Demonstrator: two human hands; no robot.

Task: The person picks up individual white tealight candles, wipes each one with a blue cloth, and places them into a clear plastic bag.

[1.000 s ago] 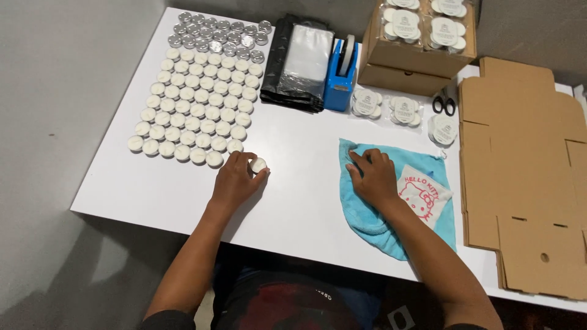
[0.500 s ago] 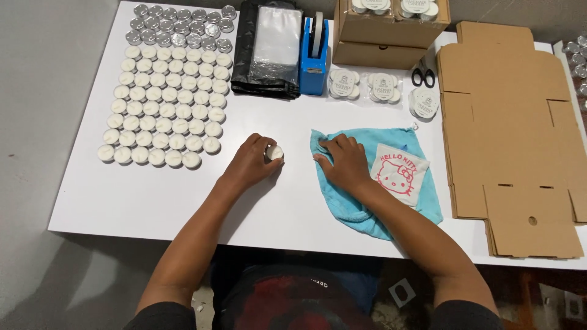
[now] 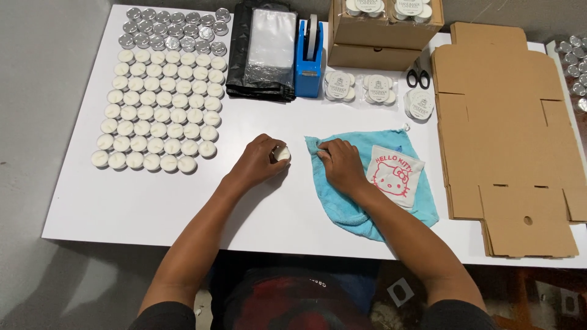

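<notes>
Grip of the left hand (image 3: pixel 260 162) is closed around a small white candle (image 3: pixel 282 153), lifted just off the white bench (image 3: pixel 153 201). At three o'clock from it, the right hand (image 3: pixel 340 164) presses flat, fingers curled, on a blue cloth (image 3: pixel 367 208). Rows of candles (image 3: pixel 159 110) lie at ten o'clock.

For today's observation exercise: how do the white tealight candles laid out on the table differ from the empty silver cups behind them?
The white tealight candles are matt white wax discs; the silver cups are shiny, hollow metal. The candles fill many rows, the cups only a few at the far edge. Both are small, round and set in neat rows. The left hand holds one candle; the right hand rests on the blue cloth.
</notes>
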